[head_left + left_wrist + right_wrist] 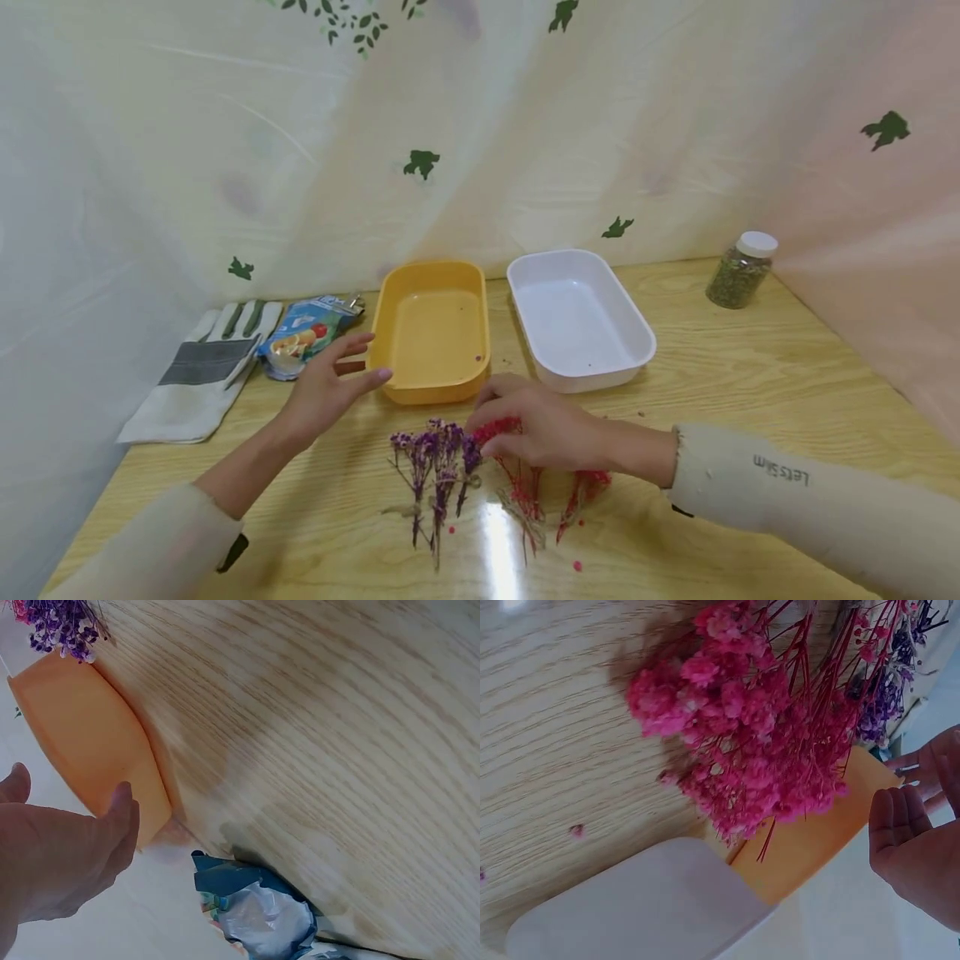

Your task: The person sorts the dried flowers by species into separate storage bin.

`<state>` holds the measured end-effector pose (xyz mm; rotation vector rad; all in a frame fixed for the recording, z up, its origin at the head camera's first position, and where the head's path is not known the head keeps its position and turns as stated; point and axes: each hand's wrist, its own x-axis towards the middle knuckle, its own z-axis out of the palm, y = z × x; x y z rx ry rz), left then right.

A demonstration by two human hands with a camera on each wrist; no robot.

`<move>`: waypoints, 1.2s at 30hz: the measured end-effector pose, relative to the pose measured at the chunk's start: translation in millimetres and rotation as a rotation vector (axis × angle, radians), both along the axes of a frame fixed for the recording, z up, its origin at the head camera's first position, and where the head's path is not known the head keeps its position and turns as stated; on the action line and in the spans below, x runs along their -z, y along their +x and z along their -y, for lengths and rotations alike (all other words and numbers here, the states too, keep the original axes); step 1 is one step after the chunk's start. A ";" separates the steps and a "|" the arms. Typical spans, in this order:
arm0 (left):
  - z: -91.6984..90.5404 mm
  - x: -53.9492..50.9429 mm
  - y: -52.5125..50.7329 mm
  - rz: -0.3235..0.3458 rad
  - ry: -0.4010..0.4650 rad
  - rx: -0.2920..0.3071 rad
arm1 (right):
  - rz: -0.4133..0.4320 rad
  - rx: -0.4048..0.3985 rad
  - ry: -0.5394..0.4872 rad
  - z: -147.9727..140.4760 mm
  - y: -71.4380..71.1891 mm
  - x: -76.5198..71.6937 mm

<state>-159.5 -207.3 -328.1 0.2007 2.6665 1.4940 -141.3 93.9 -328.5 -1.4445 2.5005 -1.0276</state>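
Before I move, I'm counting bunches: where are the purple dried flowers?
In the head view, the purple dried flowers lie left of centre on the wood-grain table, in front of the yellow tray, left of the red dried flowers.

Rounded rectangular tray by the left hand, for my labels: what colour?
The tray is yellow-orange, clearest in the head view.

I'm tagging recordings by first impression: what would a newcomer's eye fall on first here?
Probably the bright pink flowers, on the table near the right hand, with purple flowers to their left. Next, the yellow tray and white tray, side by side behind them.
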 end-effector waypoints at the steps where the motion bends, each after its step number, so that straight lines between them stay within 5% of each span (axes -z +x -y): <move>1: 0.3 0.9 -1.0 0.004 0.014 0.003 | -0.011 -0.002 0.014 2.0 0.2 0.9; 24: -3.2 20.4 -12.4 0.157 0.168 -0.112 | -0.376 -0.082 0.366 28.7 -5.7 27.9; 29: -3.3 21.8 -13.3 0.156 0.172 -0.108 | -0.438 -0.087 0.354 31.0 -6.4 32.9; 36: -2.4 23.0 -13.3 0.157 0.164 -0.107 | -0.412 -0.167 0.263 32.4 -3.6 27.3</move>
